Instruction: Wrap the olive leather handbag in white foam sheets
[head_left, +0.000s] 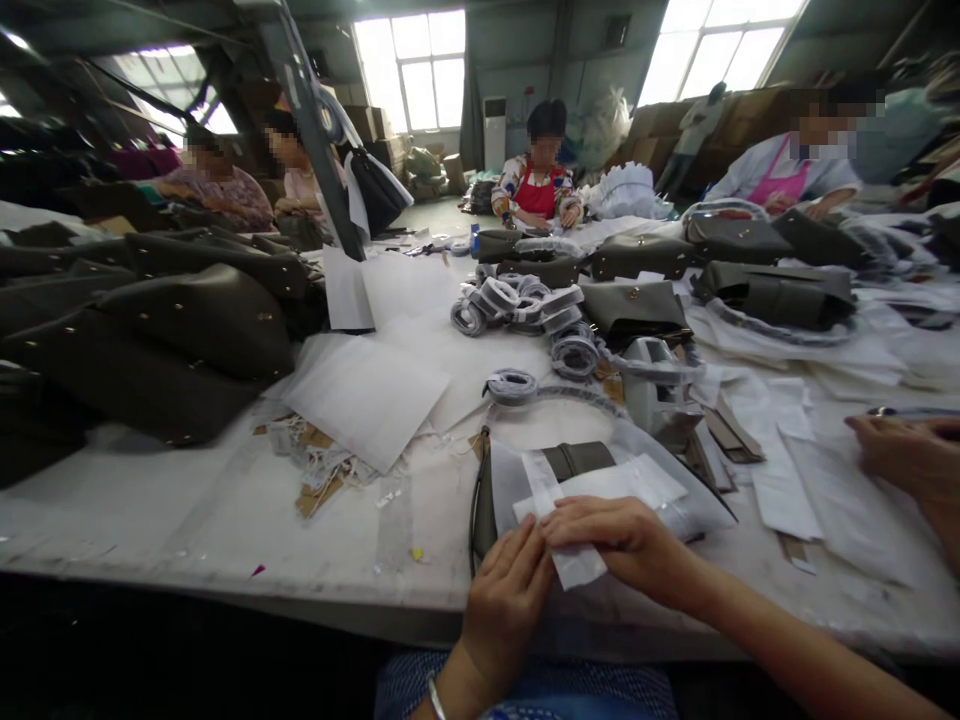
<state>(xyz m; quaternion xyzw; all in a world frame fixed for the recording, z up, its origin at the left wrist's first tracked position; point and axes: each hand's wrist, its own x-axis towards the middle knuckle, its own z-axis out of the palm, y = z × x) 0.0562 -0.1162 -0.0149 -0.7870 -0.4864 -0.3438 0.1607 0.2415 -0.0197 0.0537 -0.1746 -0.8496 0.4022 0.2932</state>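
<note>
A dark olive handbag (581, 458) lies in front of me on the table, partly covered by white wrapping sheet (652, 485). Across the bag's front runs a white paper strip (581, 568), its lower end hanging toward me. My left hand (506, 595) has its fingers closed at the strip's left edge. From the right, my right hand (619, 540) lies over the strip with fingers bent and pressed onto it. The fingertips of both hands nearly meet; part of the strip is hidden under them. A handle wrapped in clear plastic (581, 395) arches behind the bag.
Dark bags (195, 350) are heaped at left. White sheets (375, 390) and string tags (315, 460) lie on the table (225, 530). Wrapped strap rolls (510, 385) and a tape dispenser (660, 390) stand beyond. At right is a co-worker's hand (907, 455); other people sit across.
</note>
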